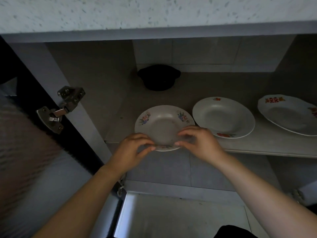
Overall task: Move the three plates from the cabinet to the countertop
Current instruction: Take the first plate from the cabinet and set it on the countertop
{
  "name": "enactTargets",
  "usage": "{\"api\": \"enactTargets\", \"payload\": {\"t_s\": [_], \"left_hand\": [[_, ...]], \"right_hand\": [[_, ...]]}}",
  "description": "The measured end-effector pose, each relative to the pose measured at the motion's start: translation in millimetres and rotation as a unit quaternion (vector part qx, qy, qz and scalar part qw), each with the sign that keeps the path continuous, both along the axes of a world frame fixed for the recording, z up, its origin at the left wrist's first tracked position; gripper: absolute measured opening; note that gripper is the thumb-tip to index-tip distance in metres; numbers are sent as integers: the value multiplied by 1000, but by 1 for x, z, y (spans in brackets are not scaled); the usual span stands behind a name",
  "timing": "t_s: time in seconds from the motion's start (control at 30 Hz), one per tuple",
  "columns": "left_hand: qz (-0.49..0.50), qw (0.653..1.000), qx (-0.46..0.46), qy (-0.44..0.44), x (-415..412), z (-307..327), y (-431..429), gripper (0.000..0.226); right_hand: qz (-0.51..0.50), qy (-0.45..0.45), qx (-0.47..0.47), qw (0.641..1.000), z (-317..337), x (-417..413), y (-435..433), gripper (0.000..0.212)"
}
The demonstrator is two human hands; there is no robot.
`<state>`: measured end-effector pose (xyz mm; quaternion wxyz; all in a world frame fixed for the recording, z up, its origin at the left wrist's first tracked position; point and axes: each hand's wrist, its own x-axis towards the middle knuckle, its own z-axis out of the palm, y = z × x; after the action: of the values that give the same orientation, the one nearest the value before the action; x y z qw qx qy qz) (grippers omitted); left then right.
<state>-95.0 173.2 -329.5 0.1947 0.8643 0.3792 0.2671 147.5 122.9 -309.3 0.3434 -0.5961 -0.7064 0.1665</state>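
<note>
White floral plate (pixel 163 124) is clasped at its near rim by left grip (pixel 132 150) and right grip (pixel 199 143), overhanging shelf (pixel 257 148) for lifting.

The near rim of the plate (pixel 163 124) is hidden under both hands. Far right of them, another plate (pixel 289 114) is cut off by the edge.
</note>
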Motion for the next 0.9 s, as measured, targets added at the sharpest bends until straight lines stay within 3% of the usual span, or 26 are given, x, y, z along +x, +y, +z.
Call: {"api": "enactTargets", "payload": {"t_s": [0.13, 0.23, 0.5, 0.7, 0.9], "left_hand": [[85, 996, -7, -31, -1, 6, 12, 35], [149, 986, -45, -52, 3, 5, 21, 40], [210, 951, -196, -116, 13, -3, 27, 51], [208, 940, -220, -157, 10, -1, 15, 49], [218, 943, -219, -125, 16, 11, 22, 34]], "right_hand": [[-170, 16, 20, 985, -5, 5, 8, 27], [-237, 31, -30, 971, -8, 1, 15, 37], [-260, 55, -92, 960, -3, -12, 16, 50], [-250, 73, -106, 960, -2, -14, 7, 52], [-266, 123, -125, 948, 4, -18, 4, 44]]}}
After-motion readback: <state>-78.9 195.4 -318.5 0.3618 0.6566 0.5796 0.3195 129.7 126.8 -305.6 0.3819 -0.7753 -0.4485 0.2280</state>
